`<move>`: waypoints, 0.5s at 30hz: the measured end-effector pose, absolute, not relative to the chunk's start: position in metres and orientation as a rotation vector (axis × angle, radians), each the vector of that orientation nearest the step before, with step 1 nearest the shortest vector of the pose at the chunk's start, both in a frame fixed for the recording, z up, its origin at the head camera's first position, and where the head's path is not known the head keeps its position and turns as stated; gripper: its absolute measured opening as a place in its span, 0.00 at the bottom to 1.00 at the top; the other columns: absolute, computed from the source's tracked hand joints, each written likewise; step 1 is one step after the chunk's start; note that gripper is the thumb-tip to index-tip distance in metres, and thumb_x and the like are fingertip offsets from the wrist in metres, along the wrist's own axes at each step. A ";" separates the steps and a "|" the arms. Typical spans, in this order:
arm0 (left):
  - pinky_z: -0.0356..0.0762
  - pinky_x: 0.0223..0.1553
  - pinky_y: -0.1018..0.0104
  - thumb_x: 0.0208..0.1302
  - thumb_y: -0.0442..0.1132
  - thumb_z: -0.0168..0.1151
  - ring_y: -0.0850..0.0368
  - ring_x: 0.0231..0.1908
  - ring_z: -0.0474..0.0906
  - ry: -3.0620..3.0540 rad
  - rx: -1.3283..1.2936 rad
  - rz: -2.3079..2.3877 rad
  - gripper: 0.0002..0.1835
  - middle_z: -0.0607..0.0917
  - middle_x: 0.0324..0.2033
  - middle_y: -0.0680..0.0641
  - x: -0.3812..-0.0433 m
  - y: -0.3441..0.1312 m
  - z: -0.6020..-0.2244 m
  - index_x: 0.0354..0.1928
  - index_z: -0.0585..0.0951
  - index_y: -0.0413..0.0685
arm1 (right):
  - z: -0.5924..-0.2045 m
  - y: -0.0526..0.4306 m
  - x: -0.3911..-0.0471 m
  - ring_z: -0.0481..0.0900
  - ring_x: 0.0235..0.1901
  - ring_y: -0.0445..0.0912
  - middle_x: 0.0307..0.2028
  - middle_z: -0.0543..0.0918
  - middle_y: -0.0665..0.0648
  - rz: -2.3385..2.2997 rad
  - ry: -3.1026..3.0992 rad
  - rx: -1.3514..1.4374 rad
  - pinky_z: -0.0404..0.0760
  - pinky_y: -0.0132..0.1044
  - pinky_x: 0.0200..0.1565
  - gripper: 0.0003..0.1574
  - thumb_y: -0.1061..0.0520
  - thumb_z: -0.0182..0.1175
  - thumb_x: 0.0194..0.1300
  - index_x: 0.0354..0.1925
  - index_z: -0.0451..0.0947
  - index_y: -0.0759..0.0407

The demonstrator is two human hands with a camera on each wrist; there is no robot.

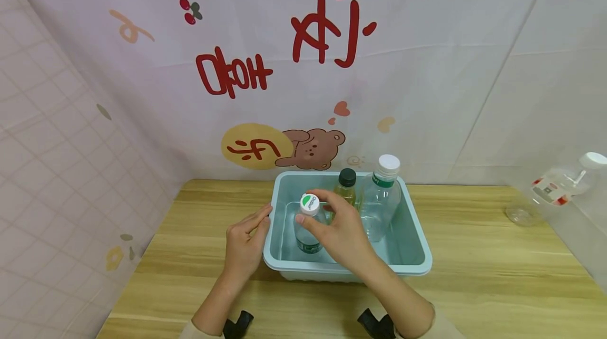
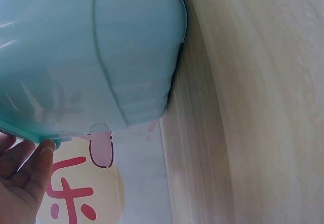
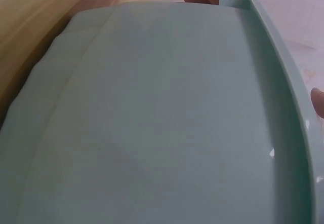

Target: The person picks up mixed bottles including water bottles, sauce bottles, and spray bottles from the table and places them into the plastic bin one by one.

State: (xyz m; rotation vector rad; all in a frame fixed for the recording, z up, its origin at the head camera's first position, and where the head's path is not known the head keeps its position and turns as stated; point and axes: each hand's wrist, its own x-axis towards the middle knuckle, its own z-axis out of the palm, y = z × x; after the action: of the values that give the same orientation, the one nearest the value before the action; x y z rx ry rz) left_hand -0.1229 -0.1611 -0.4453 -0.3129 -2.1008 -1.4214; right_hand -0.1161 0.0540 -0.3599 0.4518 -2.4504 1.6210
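A small clear plastic bottle (image 1: 309, 244) with a white and green cap stands inside the light-blue plastic basin (image 1: 351, 270), near its left side. My right hand (image 1: 343, 231) reaches over the front rim and holds this bottle near its cap, thumb in front and index finger behind. At the basin's left rim my left hand (image 1: 246, 241) grips the edge; the left wrist view shows its fingertips (image 2: 45, 148) tucked against the rim. To the right in the basin are a bottle with a dark cap (image 1: 348, 178) and a larger clear bottle (image 1: 381, 199) with a white cap.
Another clear bottle (image 1: 552, 191) with a white cap and red-and-white label stands at the table's right. The basin rests on a wood-grain table (image 1: 479, 275). Behind it hangs a printed white cloth (image 1: 427, 91), and a grid-patterned cloth (image 1: 61, 170) runs along the left.
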 end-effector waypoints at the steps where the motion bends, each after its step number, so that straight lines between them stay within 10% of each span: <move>1: 0.76 0.57 0.77 0.66 0.23 0.65 0.48 0.56 0.86 -2.102 -0.311 -1.422 0.16 0.88 0.54 0.42 -0.123 -0.161 -0.445 0.54 0.89 0.39 | -0.359 0.054 -0.116 0.82 0.54 0.53 0.54 0.86 0.50 1.619 -2.447 0.463 0.83 0.54 0.54 0.31 0.56 0.79 0.59 0.60 0.83 0.54; 15: 0.76 0.57 0.77 0.67 0.24 0.65 0.48 0.56 0.85 -2.118 -0.299 -1.436 0.15 0.88 0.54 0.45 -0.122 -0.161 -0.444 0.54 0.89 0.38 | -0.346 0.069 -0.110 0.79 0.60 0.53 0.59 0.84 0.52 1.457 -2.430 0.562 0.79 0.57 0.61 0.36 0.54 0.79 0.60 0.64 0.80 0.56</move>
State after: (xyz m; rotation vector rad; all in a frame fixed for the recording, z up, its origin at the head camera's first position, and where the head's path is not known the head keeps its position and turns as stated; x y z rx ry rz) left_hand -0.1216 -0.1614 -0.4443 -0.2986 -2.1181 -1.4363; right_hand -0.1097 0.0686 -0.3461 0.5617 -2.4299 1.4566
